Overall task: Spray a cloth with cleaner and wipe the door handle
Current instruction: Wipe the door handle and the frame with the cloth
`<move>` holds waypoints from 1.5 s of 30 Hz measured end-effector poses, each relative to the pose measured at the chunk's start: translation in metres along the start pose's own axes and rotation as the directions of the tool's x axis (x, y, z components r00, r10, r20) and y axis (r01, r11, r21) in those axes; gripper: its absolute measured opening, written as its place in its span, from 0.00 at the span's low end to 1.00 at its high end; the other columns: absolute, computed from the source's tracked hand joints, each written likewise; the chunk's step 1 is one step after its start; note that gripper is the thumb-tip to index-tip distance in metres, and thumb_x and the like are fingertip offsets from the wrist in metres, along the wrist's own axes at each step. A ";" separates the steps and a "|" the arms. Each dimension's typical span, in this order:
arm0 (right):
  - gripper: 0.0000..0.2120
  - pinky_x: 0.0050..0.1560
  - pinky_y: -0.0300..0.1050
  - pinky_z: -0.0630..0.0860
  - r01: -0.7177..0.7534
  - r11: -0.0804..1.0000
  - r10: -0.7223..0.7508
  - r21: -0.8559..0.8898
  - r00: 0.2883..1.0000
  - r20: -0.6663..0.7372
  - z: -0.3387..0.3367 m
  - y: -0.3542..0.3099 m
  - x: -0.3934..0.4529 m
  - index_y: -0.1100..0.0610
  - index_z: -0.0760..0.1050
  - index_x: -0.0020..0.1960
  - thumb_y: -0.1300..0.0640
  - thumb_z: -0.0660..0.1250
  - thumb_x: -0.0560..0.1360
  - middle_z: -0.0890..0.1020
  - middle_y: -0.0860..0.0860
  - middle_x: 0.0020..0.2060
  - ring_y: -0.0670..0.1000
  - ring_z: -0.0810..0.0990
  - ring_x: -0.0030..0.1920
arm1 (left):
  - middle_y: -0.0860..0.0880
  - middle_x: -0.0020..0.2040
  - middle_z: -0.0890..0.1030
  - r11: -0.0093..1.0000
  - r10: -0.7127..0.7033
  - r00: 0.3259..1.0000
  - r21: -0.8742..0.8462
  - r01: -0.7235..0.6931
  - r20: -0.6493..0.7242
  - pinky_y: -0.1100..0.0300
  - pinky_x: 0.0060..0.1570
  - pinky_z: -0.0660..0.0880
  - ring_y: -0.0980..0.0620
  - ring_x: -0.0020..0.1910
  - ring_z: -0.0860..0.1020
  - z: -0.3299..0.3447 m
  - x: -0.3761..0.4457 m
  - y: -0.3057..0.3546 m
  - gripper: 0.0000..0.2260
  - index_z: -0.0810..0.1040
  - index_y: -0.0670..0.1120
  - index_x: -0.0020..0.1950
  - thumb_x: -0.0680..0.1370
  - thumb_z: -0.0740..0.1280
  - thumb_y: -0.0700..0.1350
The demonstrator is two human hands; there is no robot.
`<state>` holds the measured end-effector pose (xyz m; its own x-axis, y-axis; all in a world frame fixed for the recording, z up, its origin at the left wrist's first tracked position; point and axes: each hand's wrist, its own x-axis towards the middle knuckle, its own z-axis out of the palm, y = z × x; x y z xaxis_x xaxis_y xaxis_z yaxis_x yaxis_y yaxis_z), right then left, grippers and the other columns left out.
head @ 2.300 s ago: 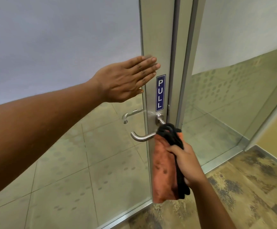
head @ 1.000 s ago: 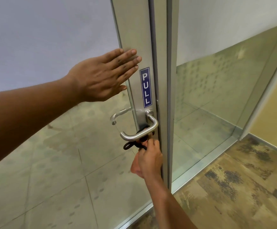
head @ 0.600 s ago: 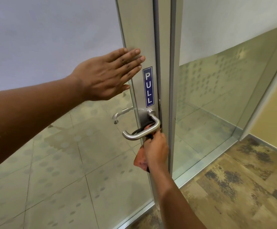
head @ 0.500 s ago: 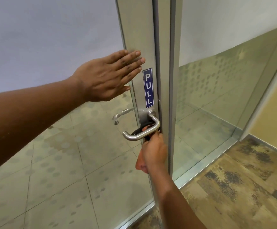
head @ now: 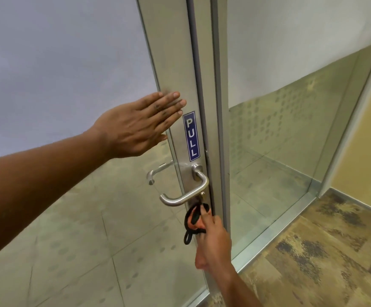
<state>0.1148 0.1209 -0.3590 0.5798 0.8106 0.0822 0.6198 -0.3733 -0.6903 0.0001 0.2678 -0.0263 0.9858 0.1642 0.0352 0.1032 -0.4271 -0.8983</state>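
A brushed steel lever door handle (head: 183,197) sticks out from the metal stile of a glass door. Just below its lock plate, my right hand (head: 213,242) is shut on an orange cloth with black edging (head: 194,220), pressed against the stile under the handle. Most of the cloth is hidden by my fingers; a black loop hangs down. My left hand (head: 140,127) lies flat with fingers together on the door glass and stile, above and left of the handle. No spray bottle is in view.
A blue PULL sticker (head: 191,136) sits on the stile above the handle. A second lever (head: 158,172) shows through the glass on the far side. The door frame (head: 219,107) and a glass side panel stand to the right, above patterned brown carpet (head: 317,251).
My right hand with the cloth has slid down from behind the lever to the stile just below it. My left hand has stayed flat on the door.
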 end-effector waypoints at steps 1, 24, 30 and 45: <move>0.44 0.48 0.37 0.76 0.011 0.994 -0.003 0.108 0.997 -0.072 -0.003 0.002 -0.004 0.36 0.54 0.78 0.60 0.68 0.70 0.70 0.43 0.53 0.49 0.79 0.50 | 0.37 0.81 0.34 1.000 -0.002 1.000 0.001 0.002 -0.010 0.44 0.82 0.41 0.39 0.81 0.34 0.002 0.001 0.000 0.31 0.33 0.39 0.81 0.83 0.28 0.56; 0.33 0.31 0.45 0.73 0.469 0.828 -0.553 -0.308 0.774 -0.308 -0.148 -0.018 0.086 0.45 0.70 0.73 0.66 0.68 0.71 0.75 0.53 0.46 0.54 0.74 0.39 | 0.34 0.81 0.35 1.000 -0.013 1.000 -0.018 0.013 0.012 0.43 0.82 0.44 0.36 0.81 0.35 -0.001 0.002 0.000 0.31 0.33 0.36 0.81 0.83 0.29 0.54; 0.34 0.33 0.50 0.75 0.450 0.721 -0.563 -0.527 0.824 -0.067 -0.152 -0.045 0.102 0.45 0.65 0.75 0.62 0.69 0.72 0.75 0.57 0.56 0.60 0.79 0.49 | 0.34 0.81 0.37 0.999 -0.012 1.000 -0.033 0.012 -0.015 0.43 0.82 0.46 0.36 0.82 0.37 -0.002 0.001 0.000 0.30 0.35 0.36 0.81 0.84 0.31 0.53; 0.25 0.38 0.45 0.68 0.232 0.968 -0.236 -0.098 0.971 -0.029 -0.131 0.006 0.083 0.44 0.75 0.64 0.63 0.64 0.70 0.75 0.50 0.44 0.57 0.77 0.45 | 0.34 0.82 0.38 0.999 -0.027 1.000 -0.018 0.027 -0.014 0.43 0.82 0.45 0.37 0.82 0.38 0.001 0.001 0.000 0.31 0.37 0.37 0.82 0.83 0.30 0.54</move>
<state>0.2358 0.1267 -0.2619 0.4321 0.8624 0.2637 0.7862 -0.2170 -0.5787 0.0012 0.2687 -0.0270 0.9844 0.1631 0.0662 0.1324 -0.4387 -0.8888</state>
